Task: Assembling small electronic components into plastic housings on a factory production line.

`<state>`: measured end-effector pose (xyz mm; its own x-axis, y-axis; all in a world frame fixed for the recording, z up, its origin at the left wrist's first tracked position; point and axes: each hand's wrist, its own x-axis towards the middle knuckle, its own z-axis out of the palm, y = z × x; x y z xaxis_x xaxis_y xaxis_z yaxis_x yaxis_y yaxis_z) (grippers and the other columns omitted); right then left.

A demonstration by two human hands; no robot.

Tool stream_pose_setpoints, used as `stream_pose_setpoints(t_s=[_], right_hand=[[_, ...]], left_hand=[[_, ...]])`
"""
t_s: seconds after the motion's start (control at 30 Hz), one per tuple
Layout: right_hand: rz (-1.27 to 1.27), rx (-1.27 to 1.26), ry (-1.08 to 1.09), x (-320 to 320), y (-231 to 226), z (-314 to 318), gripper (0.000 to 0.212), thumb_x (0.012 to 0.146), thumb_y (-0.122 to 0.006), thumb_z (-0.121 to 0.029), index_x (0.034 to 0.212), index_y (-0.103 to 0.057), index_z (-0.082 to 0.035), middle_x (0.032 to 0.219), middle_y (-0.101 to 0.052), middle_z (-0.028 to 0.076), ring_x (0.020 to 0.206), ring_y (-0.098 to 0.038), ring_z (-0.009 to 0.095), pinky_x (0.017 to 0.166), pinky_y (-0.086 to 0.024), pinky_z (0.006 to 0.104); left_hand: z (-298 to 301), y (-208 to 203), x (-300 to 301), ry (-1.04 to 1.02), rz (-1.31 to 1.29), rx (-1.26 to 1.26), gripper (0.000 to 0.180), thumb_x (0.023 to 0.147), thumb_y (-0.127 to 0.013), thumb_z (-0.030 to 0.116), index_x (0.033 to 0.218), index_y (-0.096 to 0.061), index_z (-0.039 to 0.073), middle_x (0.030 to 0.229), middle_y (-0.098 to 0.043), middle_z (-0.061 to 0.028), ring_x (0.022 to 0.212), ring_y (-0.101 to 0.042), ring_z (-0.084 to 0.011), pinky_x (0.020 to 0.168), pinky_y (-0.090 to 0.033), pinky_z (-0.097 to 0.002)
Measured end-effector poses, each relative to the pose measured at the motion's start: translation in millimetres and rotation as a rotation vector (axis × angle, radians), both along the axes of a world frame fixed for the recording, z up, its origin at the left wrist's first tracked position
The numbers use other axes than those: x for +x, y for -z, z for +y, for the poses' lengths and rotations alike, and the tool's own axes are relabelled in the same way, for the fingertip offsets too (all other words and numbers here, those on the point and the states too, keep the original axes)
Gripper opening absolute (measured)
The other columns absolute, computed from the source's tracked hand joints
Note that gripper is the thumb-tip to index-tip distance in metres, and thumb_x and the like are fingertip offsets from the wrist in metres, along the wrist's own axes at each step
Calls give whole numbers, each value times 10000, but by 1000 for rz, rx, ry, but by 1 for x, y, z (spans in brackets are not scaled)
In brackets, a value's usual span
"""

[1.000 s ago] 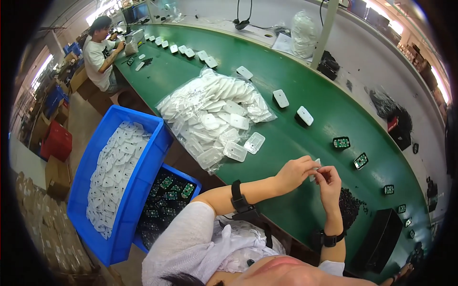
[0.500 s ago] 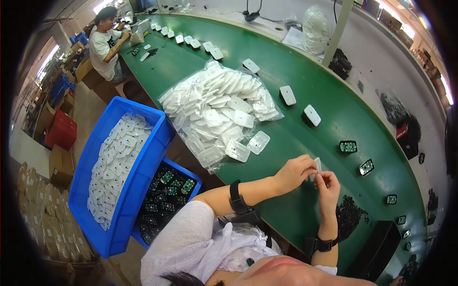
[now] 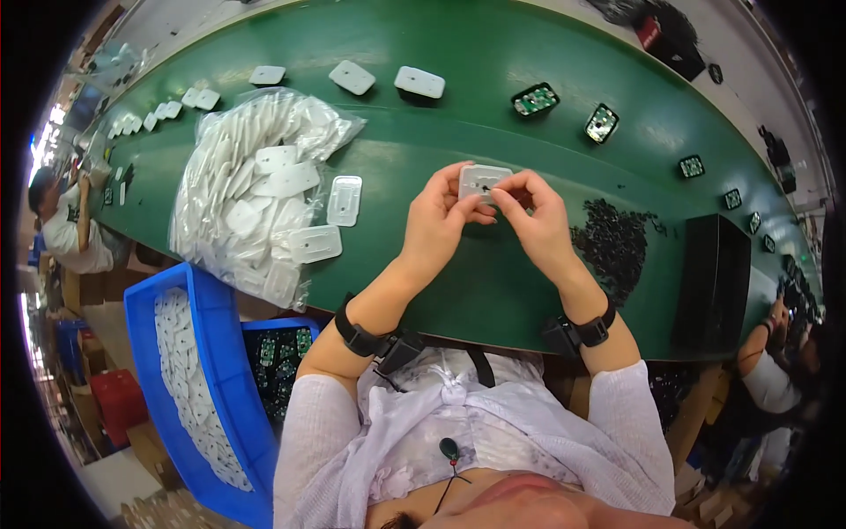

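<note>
My left hand [image 3: 435, 220] grips a white plastic cover [image 3: 473, 179] by its left side, thumb below it, and holds it over the green table. A small black part [image 3: 486, 188] shows at the middle of the cover. My right hand [image 3: 536, 212] has its fingertips pinched together right at that part, against the cover's face. To the right of my right hand lies a pile of small black parts [image 3: 614, 251]. Left of my hands, two loose white covers lie beside a clear plastic bag of white covers [image 3: 251, 189].
At lower left stands a blue bin [image 3: 220, 353] of white covers, beside a second bin of circuit boards in black housings. Along the table [image 3: 388, 304] runs a row of housings, some topped with white covers [image 3: 419, 82], others with bare boards [image 3: 536, 100]. A black box [image 3: 712, 273] stands right. Co-workers sit at both ends.
The view has swung to the right and downward. Both hands stay together at the cover, whose face now shows flat with a black part at its middle.
</note>
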<state>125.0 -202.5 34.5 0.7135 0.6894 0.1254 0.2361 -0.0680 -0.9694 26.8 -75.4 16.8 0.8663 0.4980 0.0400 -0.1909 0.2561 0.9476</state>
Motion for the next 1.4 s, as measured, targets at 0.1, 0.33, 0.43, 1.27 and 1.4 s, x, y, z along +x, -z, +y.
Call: stream_pose_setpoints(t_s=[0.1, 0.33, 0.43, 1.27, 1.4], right_hand=[[-173, -41, 36, 1, 1, -2, 89, 879, -666, -107, 901, -623, -32, 817, -598, -10, 722, -519, 54, 639, -416, 206], [113, -34, 8, 2, 4, -4, 89, 888, -661, -102, 901, -627, -21, 851, -625, 13, 739, -541, 60, 654, -430, 201], [272, 94, -46, 0, 10, 0, 113, 887, -673, -111, 905, -615, -16, 873, -635, 28, 757, -549, 59, 664, -441, 204], [444, -42, -176, 16, -6, -4, 190, 837, -730, -147, 870, -552, -85, 837, -605, -8, 769, -547, 63, 682, -425, 224], [251, -15, -287, 37, -11, 18, 306, 865, -710, -198, 1102, -560, -75, 993, -601, 16, 944, -561, 100, 801, -454, 251]], left_hand=[[-4, -1, -2, 67, 68, -35, 223, 939, -510, -19, 1154, -505, -78, 1033, -634, -151, 870, -681, -207, 800, -568, -294], [-10, 4, -4, -1, -37, 118, 99, 925, -562, 4, 999, -548, -61, 952, -594, -74, 833, -674, -176, 763, -547, -256], [-7, 6, -3, -67, -99, 408, 73, 920, -580, 10, 947, -551, -52, 922, -560, -53, 782, -660, -157, 713, -535, -243], [11, -9, -8, 183, 60, -84, 169, 973, -517, 87, 1065, -544, -51, 952, -648, -129, 766, -666, -184, 693, -552, -276], [32, -1, -9, -12, 99, -89, 203, 978, -445, 35, 1155, -457, -63, 938, -639, -164, 713, -662, -191, 635, -552, -277]])
